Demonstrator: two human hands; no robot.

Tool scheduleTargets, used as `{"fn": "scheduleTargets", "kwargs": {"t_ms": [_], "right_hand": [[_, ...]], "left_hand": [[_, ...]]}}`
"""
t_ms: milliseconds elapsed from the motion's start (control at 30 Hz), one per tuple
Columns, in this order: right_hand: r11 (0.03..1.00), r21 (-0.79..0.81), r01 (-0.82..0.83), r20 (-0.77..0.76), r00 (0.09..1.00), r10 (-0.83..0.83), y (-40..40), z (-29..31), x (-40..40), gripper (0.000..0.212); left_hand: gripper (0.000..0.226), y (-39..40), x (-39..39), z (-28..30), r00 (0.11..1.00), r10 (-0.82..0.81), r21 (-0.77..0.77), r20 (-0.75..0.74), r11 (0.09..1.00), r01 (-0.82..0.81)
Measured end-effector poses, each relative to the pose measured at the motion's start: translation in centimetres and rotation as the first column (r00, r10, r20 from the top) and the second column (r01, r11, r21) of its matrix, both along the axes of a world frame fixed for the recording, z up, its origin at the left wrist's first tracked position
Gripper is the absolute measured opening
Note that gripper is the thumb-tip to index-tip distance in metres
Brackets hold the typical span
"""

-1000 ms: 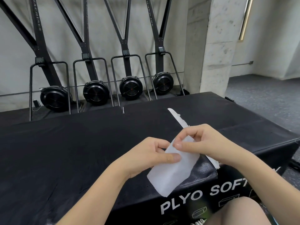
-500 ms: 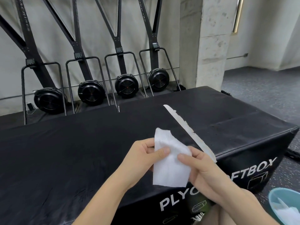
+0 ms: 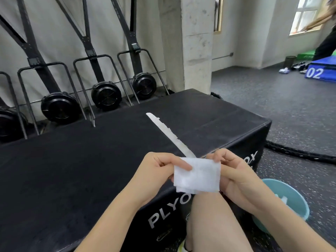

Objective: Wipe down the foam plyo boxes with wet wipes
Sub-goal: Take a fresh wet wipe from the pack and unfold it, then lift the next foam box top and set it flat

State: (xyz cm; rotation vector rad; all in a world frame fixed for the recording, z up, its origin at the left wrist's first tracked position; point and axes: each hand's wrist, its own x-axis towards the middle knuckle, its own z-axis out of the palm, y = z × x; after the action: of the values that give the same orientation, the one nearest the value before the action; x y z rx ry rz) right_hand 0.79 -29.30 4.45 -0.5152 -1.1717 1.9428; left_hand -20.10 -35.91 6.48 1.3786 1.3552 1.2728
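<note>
A large black foam plyo box (image 3: 72, 160) fills the lower left, with white lettering on its front face and a strip of worn white tape (image 3: 169, 133) across its top. Over the box's near corner I hold a folded white wet wipe (image 3: 198, 176) stretched between both hands. My left hand (image 3: 156, 171) pinches its left edge with the thumb on top. My right hand (image 3: 234, 171) grips the right edge, fingers curled behind the wipe.
A teal bucket (image 3: 289, 202) with white wipes inside stands on the floor at my right. My bare knee (image 3: 211, 215) is below the hands. A thick black rope (image 3: 300, 151) lies on the floor, a concrete pillar (image 3: 196, 42) stands behind the box, and a blue numbered box (image 3: 321, 71) and a person are far right.
The wipe went from hanging open to being folded into a wide flat rectangle held at both ends. The view turned right, bringing the bucket and far room into sight.
</note>
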Motion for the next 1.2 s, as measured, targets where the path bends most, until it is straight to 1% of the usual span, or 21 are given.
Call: {"fn": "scheduleTargets", "kwargs": {"t_ms": [67,100,133,200,300,400,467,500,533,600,667,733,800,867,933,967,1033,1067,1133,1167,1200], "right_hand": [[0.999,-0.013,0.029,0.009,1.000,-0.029,-0.2,-0.1,2.6,0.021],[0.998,-0.031,0.062,0.024,0.998,-0.061,-0.4,-0.3,3.8,0.018],[0.995,-0.040,0.095,0.041,0.995,-0.093,-0.7,-0.3,5.0,0.015],[0.985,-0.024,0.173,0.081,0.982,-0.170,-1.0,-0.9,7.8,0.017],[0.950,0.054,0.309,0.181,0.932,-0.314,-1.3,-2.5,12.4,0.023],[0.909,0.061,0.413,0.256,0.873,-0.415,-1.7,-4.5,17.2,0.038],[0.885,0.071,0.460,0.311,0.833,-0.457,-2.1,-5.7,19.7,0.028],[0.863,0.118,0.492,0.378,0.781,-0.497,-2.5,-6.6,21.3,0.020],[0.836,0.183,0.517,0.461,0.707,-0.537,-3.1,-7.5,22.9,0.016],[0.785,0.311,0.536,0.606,0.524,-0.598,-4.2,-10.1,26.4,0.006],[0.755,0.410,0.511,0.702,0.351,-0.619,-5.4,-12.6,29.2,0.011],[0.752,0.453,0.478,0.767,0.220,-0.602,-6.7,-14.8,31.4,0.015],[0.758,0.486,0.435,0.805,0.117,-0.582,-7.8,-16.4,32.8,0.019],[0.778,0.506,0.372,0.824,0.058,-0.563,-8.7,-17.8,33.6,0.023],[0.832,0.485,0.270,0.862,0.014,-0.507,-9.3,-19.1,34.1,0.023],[0.860,0.455,0.232,0.885,-0.011,-0.466,-9.4,-19.6,34.1,0.025],[0.875,0.433,0.217,0.900,-0.062,-0.431,-9.5,-20.2,34.0,0.028],[0.857,0.457,0.237,0.889,-0.074,-0.453,-9.3,-20.1,33.8,0.026],[0.777,0.559,0.289,0.824,-0.091,-0.559,-8.4,-19.0,32.6,0.015],[0.728,0.609,0.316,0.780,-0.074,-0.621,-7.7,-18.2,31.5,0.008],[0.693,0.631,0.349,0.746,-0.029,-0.665,-6.7,-17.3,29.9,0.007]], "left_hand": [[0.039,0.9,1.9,-0.4,0.999,-0.050,-0.020,-0.004,0.999,0.050],[0.036,1.2,3.0,-0.5,0.997,-0.076,-0.029,0.000,0.997,0.076],[0.035,1.5,4.2,-0.7,0.995,-0.098,-0.041,0.005,0.994,0.098],[0.039,2.2,6.8,-1.3,0.990,-0.140,-0.071,-0.023,0.988,0.138],[0.044,3.1,11.3,-2.7,0.966,-0.237,-0.128,-0.105,0.966,0.223],[0.048,3.8,16.3,-5.0,0.948,-0.298,-0.158,-0.108,0.947,0.280],[0.048,4.3,19.3,-6.8,0.943,-0.316,-0.182,-0.104,0.938,0.295],[0.046,4.6,21.2,-8.0,0.939,-0.332,-0.207,-0.094,0.929,0.307],[0.044,4.8,23.2,-9.2,0.934,-0.347,-0.237,-0.084,0.918,0.319],[0.034,4.9,27.0,-11.9,0.915,-0.393,-0.285,-0.092,0.891,0.354],[0.030,4.7,30.3,-14.4,0.864,-0.457,-0.306,-0.212,0.871,0.385],[0.035,4.3,33.2,-16.4,0.781,-0.533,-0.337,-0.326,0.837,0.431],[0.038,3.9,35.1,-17.6,0.739,-0.569,-0.363,-0.361,0.816,0.450],[0.039,3.4,36.3,-18.7,0.705,-0.600,-0.399,-0.379,0.793,0.461],[0.040,3.1,36.5,-19.6,0.665,-0.622,-0.409,-0.414,0.779,0.475],[0.041,3.1,36.4,-19.8,0.657,-0.611,-0.400,-0.442,0.789,0.466],[0.040,3.5,35.6,-19.9,0.658,-0.578,-0.371,-0.482,0.816,0.444],[0.039,3.9,34.9,-19.6,0.666,-0.559,-0.353,-0.493,0.829,0.435],[0.035,4.9,33.1,-18.6,0.695,-0.510,-0.317,-0.507,0.860,0.400],[0.034,5.3,31.9,-17.8,0.713,-0.474,-0.293,-0.517,0.881,0.373],[0.033,5.7,30.4,-17.0,0.731,-0.429,-0.258,-0.531,0.903,0.343]]}}
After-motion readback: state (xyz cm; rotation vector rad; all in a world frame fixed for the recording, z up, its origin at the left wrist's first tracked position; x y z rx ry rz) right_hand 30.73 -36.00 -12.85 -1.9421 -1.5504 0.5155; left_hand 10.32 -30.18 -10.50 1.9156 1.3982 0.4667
